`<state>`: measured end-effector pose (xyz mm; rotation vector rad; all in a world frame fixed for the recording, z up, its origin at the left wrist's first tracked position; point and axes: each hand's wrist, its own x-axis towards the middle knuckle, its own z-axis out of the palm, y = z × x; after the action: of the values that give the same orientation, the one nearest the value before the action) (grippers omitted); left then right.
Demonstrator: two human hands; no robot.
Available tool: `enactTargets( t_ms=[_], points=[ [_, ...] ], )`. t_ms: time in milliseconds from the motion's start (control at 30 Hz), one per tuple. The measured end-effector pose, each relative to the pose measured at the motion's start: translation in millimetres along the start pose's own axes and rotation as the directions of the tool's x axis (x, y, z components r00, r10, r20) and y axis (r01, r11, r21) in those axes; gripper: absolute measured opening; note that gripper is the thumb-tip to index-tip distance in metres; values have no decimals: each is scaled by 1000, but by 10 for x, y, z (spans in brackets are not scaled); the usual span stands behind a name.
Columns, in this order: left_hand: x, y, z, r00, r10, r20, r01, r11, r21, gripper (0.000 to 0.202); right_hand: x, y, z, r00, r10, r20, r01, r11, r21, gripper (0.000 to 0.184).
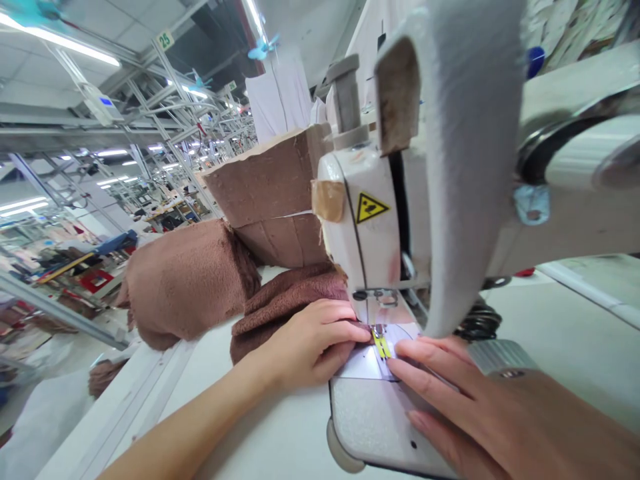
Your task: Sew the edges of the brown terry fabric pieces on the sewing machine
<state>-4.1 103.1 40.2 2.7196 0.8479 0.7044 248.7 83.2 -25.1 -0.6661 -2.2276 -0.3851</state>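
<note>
My left hand (313,343) presses on a fold of brown fleece fabric (285,313), with its fingertips close to the needle. A yellow presser foot (381,343) sits under the head of a white industrial sewing machine (365,220). My right hand (475,407) lies flat with slightly spread fingers on the grey machine bed (373,417), its fingertips just right of the foot. A shiny needle plate (363,360) lies between both hands. The needle's tip is hidden by the foot and my fingers.
Large brown fleece pieces (187,280) are heaped on the white work table (260,427) left of the machine, with more stacked behind. A black coil (477,320) lies to the right. Factory racks and workstations extend at the far left.
</note>
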Motion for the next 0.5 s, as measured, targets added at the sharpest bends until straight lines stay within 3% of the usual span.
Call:
enactTargets(
  t_ms=[100, 233, 367, 500],
  points=[
    [-13, -23, 21, 998, -40, -45, 40, 999, -5, 23, -78, 58, 43, 998, -52, 26, 52, 999, -10, 34],
    [-119, 54, -12, 996, -64, -69, 63, 998, -19, 22, -77, 80, 141, 998, -6, 57, 0, 993, 117, 36],
    [-398, 391, -88, 997, -68, -43, 65, 996, -67, 20, 89, 41, 195, 999, 10, 50, -18, 984, 177, 38],
    [-802, 703, 1, 994, -27, 109, 42, 990, -134, 24, 149, -3, 209, 999, 13, 49, -23, 976, 217, 37]
  ],
)
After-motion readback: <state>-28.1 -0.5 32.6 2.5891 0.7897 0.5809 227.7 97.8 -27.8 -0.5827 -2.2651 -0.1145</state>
